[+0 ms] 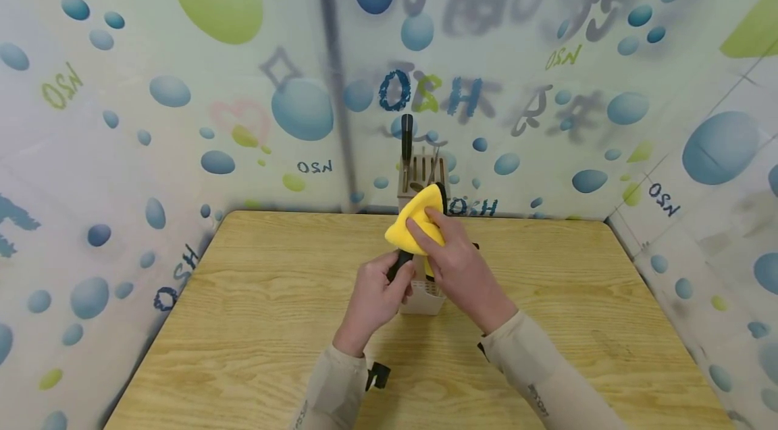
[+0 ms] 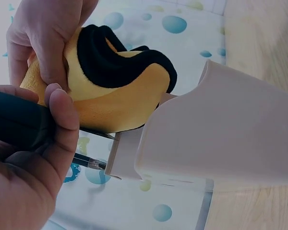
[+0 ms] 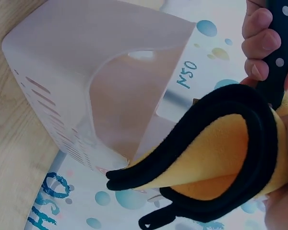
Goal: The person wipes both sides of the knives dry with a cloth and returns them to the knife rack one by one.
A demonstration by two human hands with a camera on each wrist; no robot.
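Observation:
My left hand (image 1: 375,291) grips the black riveted handle (image 3: 282,45) of what looks like a kitchen knife. A yellow cloth (image 1: 415,221) with black edging is folded around its blade, hiding most of it. My right hand (image 1: 464,268) pinches the cloth from the other side, thumb and fingers pressed into the fabric. Both hands are raised in front of a beige knife holder (image 2: 221,129), which has slots on top and a wide front compartment. Another black-handled knife (image 1: 406,136) stands upright in a slot at the holder's back left.
The holder stands on a wooden table (image 1: 273,295) near its far edge. Metal utensils (image 1: 434,163) also poke up from its top slots. Patterned walls (image 1: 243,79) enclose the table at the back and sides.

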